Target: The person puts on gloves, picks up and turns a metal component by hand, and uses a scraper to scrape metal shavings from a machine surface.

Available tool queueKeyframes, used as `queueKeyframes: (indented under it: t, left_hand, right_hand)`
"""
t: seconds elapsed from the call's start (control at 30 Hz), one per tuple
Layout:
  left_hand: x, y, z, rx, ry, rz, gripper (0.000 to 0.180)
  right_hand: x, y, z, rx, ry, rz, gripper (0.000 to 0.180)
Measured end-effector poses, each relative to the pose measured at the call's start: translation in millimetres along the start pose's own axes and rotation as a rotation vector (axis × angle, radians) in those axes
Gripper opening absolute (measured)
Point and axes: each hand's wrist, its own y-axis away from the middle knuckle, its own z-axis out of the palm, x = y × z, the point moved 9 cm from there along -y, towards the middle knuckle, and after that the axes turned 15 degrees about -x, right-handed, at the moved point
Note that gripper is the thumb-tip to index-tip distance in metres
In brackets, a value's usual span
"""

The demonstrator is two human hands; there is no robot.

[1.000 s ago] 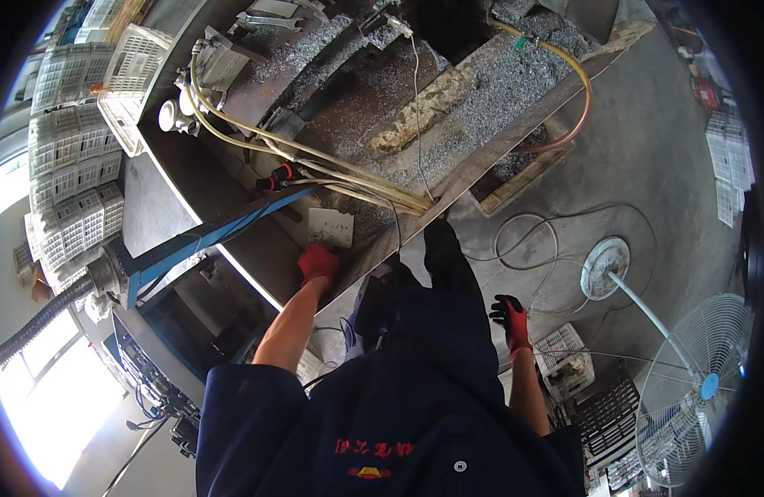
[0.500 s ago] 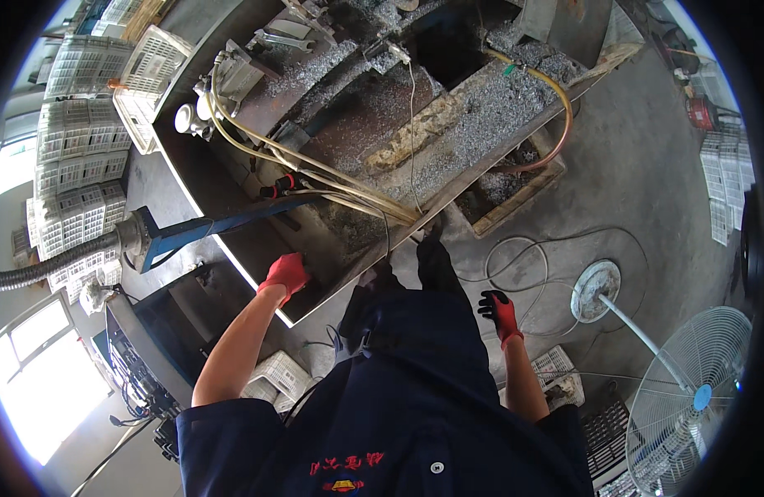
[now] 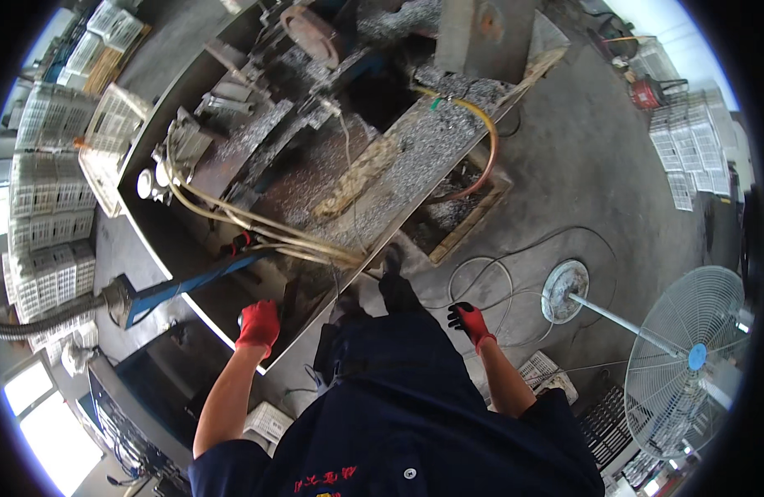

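Your red-gloved left hand (image 3: 258, 324) is closed on the near edge of the swarf-covered grey steel machine bed (image 3: 233, 348), red-gloved right hand (image 3: 470, 320) hanging open and empty, so watch it: chips could cut you, and cream hoses (image 3: 258, 228) beside it could snag.

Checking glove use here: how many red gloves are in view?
2. One on the left hand at the machine's front edge; one on the right hand, hanging free above the floor cables. None hidden, apparently.
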Motion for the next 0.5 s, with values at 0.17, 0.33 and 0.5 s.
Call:
queueKeyframes:
  t: [0.17,0.33,0.5]
  left_hand:
    - [12,14,-6,-0.081,-0.081,-0.019,0.020]
    - [4,-9,30,0.010,-0.181,-0.032,0.019]
    - [4,38,-15,-0.076,-0.050,-0.064,0.017]
  right_hand:
    - [-28,2,3,-0.029,-0.126,-0.117,0.026]
    - [-86,2,20,-0.045,-0.171,-0.372,0.022]
    - [-189,37,49,0.152,0.185,-0.618,0.024]
